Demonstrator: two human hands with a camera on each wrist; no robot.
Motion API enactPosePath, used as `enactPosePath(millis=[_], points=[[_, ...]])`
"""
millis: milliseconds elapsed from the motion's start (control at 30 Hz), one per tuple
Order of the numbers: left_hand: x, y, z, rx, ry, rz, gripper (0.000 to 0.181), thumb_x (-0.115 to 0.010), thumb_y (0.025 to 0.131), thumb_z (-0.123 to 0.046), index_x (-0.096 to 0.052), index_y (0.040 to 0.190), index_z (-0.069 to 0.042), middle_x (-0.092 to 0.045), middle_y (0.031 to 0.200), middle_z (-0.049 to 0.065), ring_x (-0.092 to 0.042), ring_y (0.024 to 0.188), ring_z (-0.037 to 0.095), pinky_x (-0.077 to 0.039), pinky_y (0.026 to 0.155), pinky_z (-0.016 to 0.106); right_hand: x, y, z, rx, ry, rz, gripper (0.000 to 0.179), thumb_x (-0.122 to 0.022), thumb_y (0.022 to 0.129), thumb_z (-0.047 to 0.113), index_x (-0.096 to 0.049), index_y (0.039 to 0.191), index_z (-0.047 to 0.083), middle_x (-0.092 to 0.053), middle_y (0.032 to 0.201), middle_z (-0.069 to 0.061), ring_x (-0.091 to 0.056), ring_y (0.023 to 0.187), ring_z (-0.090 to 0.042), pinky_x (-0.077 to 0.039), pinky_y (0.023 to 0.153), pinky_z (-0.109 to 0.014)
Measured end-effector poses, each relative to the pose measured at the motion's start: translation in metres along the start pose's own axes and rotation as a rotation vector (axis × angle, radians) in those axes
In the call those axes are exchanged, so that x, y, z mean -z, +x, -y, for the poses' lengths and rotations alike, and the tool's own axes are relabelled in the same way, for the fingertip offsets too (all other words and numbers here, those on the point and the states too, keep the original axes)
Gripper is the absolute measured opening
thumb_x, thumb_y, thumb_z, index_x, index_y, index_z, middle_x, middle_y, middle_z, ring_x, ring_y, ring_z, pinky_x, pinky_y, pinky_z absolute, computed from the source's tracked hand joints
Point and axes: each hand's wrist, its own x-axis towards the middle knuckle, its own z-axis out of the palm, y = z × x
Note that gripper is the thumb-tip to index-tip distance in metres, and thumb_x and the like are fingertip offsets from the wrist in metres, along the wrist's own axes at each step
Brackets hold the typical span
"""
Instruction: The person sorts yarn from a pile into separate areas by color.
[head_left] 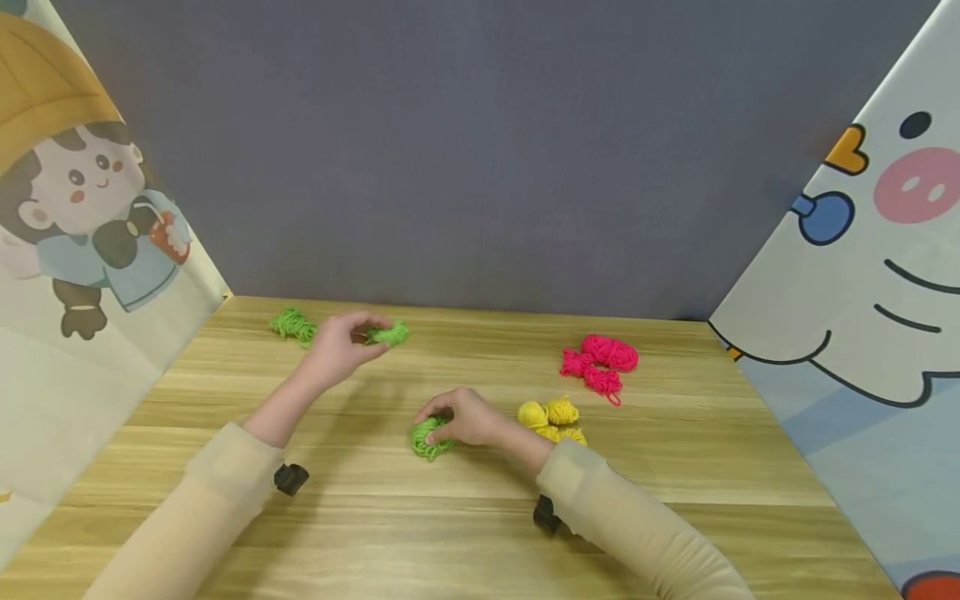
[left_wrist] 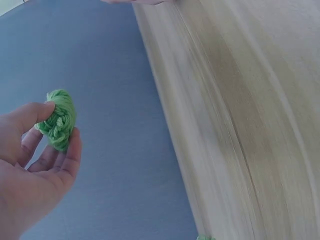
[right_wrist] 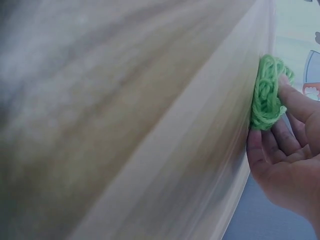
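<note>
My left hand pinches a small bundle of green yarn between thumb and fingers, held above the table toward the back left. In the left wrist view the bundle looks twisted and folded over itself. My right hand grips another green yarn bundle, looser and looped, low at the middle of the table. Its thumb lies over the strands and the fingers curl behind. A third green yarn bundle lies on the table left of my left hand.
Several yellow yarn balls sit just beyond my right forearm. Farther back on the right are several pink yarn bundles. A grey panel rises behind the wooden table, with printed cartoon panels on both sides.
</note>
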Motion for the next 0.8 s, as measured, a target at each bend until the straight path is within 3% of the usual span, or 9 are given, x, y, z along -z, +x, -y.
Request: enactPosePath(millis=[267,600,800], points=[[0.005,-0.016,-0.003,-0.066,0.013,0.032,0.028,-0.073,0.082,-0.01,-0.066,0.109,-0.006,-0.064,0.112,0.011,-0.062,0.097,0.027,-0.053,0.087,0.044,0.0,0.0,-0.002,-0.003,0.0,0.0,0.025,-0.077,0.077,0.014,-0.073,0.102,0.016,-0.07,0.107,0.003,-0.061,0.099,-0.008,-0.05,0.086,-0.02],[0.011,-0.035,-0.006,-0.168,0.022,0.027,0.029,-0.076,0.078,-0.006,-0.067,0.104,-0.01,-0.066,0.106,0.002,-0.062,0.097,0.017,-0.055,0.083,0.031,-0.001,0.001,-0.004,0.007,0.002,-0.008,0.025,-0.077,0.077,0.012,-0.073,0.101,0.015,-0.07,0.106,0.002,-0.062,0.098,-0.008,-0.05,0.086,-0.019],[0.01,-0.046,-0.004,-0.212,-0.005,0.069,0.029,-0.077,0.076,-0.006,-0.068,0.102,-0.013,-0.067,0.106,0.0,-0.062,0.096,0.014,-0.055,0.082,0.028,-0.001,0.001,-0.003,0.005,0.013,-0.005,0.025,-0.077,0.077,0.012,-0.073,0.101,0.015,-0.07,0.105,0.003,-0.062,0.098,-0.008,-0.05,0.086,-0.02]])
